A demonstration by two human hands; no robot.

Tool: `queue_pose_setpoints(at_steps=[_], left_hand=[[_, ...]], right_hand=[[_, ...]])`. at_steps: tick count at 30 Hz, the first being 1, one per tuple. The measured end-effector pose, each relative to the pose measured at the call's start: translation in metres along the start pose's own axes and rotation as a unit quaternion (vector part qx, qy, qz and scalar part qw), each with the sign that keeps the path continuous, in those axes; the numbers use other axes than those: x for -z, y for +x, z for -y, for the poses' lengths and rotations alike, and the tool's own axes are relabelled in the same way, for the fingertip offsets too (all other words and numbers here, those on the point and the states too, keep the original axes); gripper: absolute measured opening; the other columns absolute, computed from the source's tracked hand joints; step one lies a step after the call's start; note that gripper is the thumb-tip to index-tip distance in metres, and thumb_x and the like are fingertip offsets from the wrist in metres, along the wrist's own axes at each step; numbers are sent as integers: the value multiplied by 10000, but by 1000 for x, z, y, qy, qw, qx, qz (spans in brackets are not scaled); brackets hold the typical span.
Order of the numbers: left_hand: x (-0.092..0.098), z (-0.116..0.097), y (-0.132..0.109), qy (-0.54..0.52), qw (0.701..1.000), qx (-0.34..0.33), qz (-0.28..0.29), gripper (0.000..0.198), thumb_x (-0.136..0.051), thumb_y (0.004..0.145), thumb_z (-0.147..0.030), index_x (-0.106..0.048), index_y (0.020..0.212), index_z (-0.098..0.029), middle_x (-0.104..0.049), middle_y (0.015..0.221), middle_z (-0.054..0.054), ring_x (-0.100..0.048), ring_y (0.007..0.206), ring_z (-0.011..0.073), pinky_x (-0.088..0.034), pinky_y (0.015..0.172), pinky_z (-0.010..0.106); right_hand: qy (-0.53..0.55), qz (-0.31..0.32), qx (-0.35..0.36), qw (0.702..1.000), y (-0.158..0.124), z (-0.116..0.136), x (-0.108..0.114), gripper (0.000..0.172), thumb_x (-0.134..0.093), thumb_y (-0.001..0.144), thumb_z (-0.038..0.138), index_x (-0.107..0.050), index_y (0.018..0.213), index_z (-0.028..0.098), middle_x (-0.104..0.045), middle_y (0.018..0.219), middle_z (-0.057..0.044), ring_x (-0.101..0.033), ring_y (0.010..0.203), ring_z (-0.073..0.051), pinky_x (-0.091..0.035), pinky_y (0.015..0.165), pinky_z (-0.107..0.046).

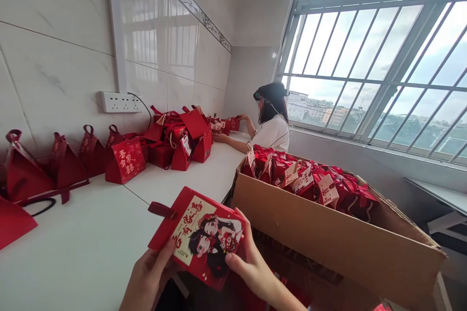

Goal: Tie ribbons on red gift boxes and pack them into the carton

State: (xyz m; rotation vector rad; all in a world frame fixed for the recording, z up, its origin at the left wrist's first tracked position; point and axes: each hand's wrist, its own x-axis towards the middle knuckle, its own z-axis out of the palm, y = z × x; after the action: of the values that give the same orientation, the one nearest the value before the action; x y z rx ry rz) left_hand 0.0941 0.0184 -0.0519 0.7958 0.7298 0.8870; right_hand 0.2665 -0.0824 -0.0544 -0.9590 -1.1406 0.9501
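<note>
Between my two hands is a red gift box [199,238] printed with a cartoon bridal couple on a cream panel. A dark red ribbon loop sticks out from its upper left end. My left hand [155,267] grips the lower left side, thumb on the printed face. On the right side, my right hand [251,257] has its thumb on the front and its fingers around the edge. The box is tilted and held above the gap between the white table [83,238] and a cardboard carton [310,233]. Its back is hidden.
Red peaked gift boxes [126,160] line the wall, beside a larger red pile [175,136]. The carton holds several red boxes [299,180]. A co-worker [273,126] in white handles red boxes at the table's far end. A power strip [120,102] hangs on the tiled wall.
</note>
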Motion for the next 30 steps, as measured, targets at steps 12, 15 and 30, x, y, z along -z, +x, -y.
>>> queue_pose_setpoints(at_steps=[12,15,30], left_hand=[[7,7,9,178,980,-11,89,416,-676,636,-573,-674,688,-161,-669,780,66,-640,686,206,-546,708,310],[7,7,9,182,979,-11,87,424,-669,632,-582,-666,682,-161,-654,757,56,-627,671,192,-541,700,300],[11,12,14,181,978,-1,103,472,-651,614,-633,-649,671,-164,-637,734,44,-613,666,183,-531,708,306]], right_hand=[[-438,-393,131,798,26,138,132,927,-660,661,528,-183,1407,255,-592,1071,-105,-633,837,-231,-513,730,-387],[-582,-448,66,675,27,172,157,942,-630,664,566,-204,1414,186,-632,996,-133,-641,799,-288,-507,658,-407],[-742,-250,-267,562,113,170,162,720,-468,776,596,-493,1226,35,-646,997,-221,-661,880,-319,-509,756,-385]])
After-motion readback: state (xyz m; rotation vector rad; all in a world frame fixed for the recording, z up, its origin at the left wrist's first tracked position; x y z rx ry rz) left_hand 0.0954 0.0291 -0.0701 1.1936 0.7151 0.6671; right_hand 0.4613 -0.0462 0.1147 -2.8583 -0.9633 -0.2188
